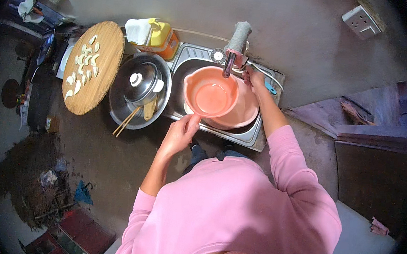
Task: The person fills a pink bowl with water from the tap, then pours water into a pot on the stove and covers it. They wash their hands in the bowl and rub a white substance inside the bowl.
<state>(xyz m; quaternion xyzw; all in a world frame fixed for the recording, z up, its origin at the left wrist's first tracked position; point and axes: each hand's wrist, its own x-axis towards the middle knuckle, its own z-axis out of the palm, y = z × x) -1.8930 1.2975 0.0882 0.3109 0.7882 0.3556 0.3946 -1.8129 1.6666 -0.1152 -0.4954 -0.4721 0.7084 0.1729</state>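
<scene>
Left hand [180,133] gripped orange dipper [211,96] over pink basin [246,108]; right hand [255,78] by tap [229,64], grip unclear. Steel bowl [119,98] held lidded pot [142,88].

The left hand [181,134] is curled in a pinch; the right hand [254,79] reaches farther forward.

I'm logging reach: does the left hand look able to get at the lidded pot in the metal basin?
Probably yes: the left hand has only the rim of the metal basin and a wooden utensil near its way to the lidded pot, though it must first release the orange bowl.
</scene>
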